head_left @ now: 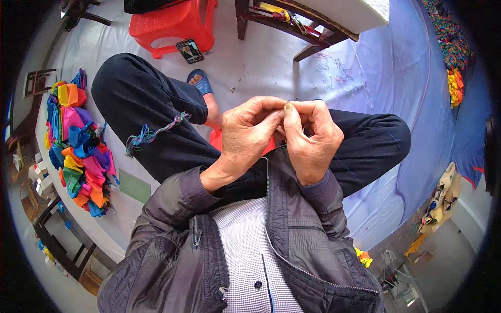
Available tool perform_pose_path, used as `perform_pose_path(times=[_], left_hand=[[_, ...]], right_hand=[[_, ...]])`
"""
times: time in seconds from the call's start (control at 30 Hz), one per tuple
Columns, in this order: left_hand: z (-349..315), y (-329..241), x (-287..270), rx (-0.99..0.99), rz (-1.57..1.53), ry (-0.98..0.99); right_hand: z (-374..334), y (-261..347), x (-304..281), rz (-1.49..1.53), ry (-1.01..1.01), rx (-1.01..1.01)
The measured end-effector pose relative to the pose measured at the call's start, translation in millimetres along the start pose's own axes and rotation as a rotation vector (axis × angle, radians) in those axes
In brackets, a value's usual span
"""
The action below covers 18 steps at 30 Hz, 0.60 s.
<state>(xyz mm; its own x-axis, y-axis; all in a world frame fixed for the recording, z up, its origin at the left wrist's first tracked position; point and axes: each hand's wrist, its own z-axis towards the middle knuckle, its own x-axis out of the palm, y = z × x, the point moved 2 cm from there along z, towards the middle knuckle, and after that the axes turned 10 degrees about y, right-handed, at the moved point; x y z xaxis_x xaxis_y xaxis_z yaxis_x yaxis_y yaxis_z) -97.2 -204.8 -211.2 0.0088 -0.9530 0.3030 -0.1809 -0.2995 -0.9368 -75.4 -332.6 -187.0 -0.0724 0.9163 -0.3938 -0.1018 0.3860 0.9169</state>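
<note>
My left hand [246,130] and my right hand [312,136] meet above my lap, thumbs and forefingers pinched together. Whatever is between the fingertips is too small to make out; just a dark speck shows at the top. A twisted hank of multicoloured thread [147,136] lies over my left thigh, its blue end frayed. On the right trouser leg, a thin loose blue thread [348,176] trails below my right hand. Behind the hands, part of something red shows between my legs.
A heap of bright cloth pieces [78,151] lies on the left beside a grey-green sheet [134,185]. Ahead stand a red plastic stool [175,26], with a phone [189,51] against it, and a dark wooden frame [292,23]. Thread scraps [336,70] litter the floor sheet.
</note>
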Motion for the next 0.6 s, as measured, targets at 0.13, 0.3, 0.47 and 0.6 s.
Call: perform_pose_path(times=[0.13,0.3,0.47,0.6], left_hand=[[-0.1,0.6,-0.1,0.000,0.001,-0.001],[0.1,2.4,-1.2,0.003,0.017,-0.007],[-0.3,1.8,-0.9,-0.009,0.031,-0.021],[-0.5,4.6,-2.0,-0.008,0.037,-0.022]], right_hand=[[-0.2,0.3,0.7,-0.002,-0.012,0.008],[0.1,1.2,-0.2,-0.038,0.032,-0.010],[0.9,2.8,0.4,-0.038,0.008,0.001],[0.7,2.4,-0.1,-0.050,0.030,0.002]])
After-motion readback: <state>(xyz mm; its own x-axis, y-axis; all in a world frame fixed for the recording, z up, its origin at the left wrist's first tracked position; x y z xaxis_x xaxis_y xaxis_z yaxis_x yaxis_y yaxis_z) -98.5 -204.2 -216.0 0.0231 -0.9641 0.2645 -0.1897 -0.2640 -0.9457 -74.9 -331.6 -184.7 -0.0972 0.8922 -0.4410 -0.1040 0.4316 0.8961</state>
